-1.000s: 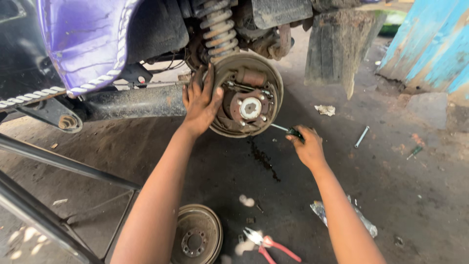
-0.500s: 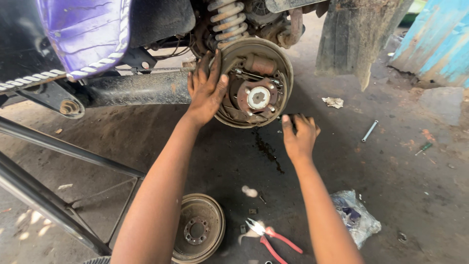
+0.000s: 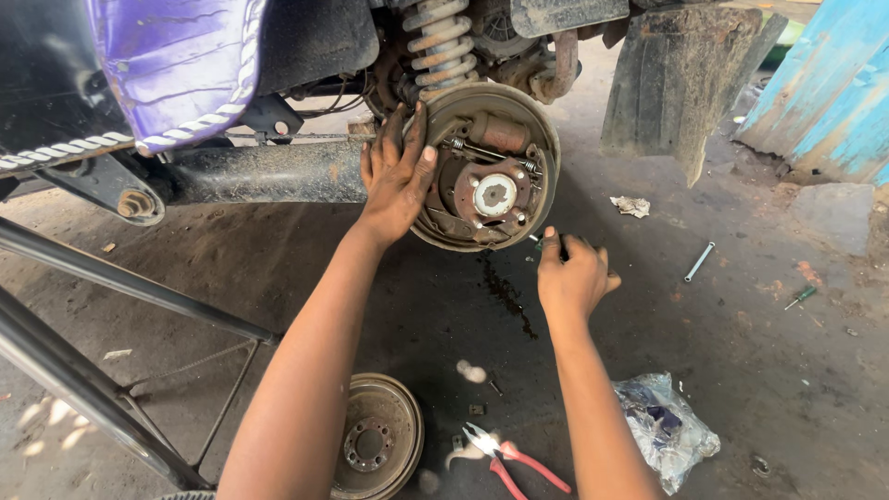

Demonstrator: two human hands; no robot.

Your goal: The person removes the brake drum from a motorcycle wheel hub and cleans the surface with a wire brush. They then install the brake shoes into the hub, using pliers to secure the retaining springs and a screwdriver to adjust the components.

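The brake plate (image 3: pixel 491 167) sits bare on the axle at about 12 o'clock from the person, drum already off and lying flat on the floor (image 3: pixel 278 268) at 6 o'clock: the drum (image 3: pixel 380 444). The left hand (image 3: pixel 398 171) is spread wide and flat against the left rim of the plate, fingers up, bracing it. The right hand (image 3: pixel 572 278) is curled narrow around a small dark-handled tool (image 3: pixel 546 243), probably a screwdriver, though the view there is too cramped to be sure, and its tip points at the plate's lower edge near 5 o'clock.

For this step it seems best to keep that left palm firm so the plate and shoes don't rock while the tool goes in. The tip wants to seat squarely before any prying, since the springs across the top at 12 o'clock look tensioned and could snap loose. Worth keeping the left thumb clear of the hub (image 3: pixel 494 194).

The red-handled pliers (image 3: pixel 514 456) lie just right of the drum, close enough to grab. A plastic bag (image 3: pixel 667 426) sits at 4 o'clock.
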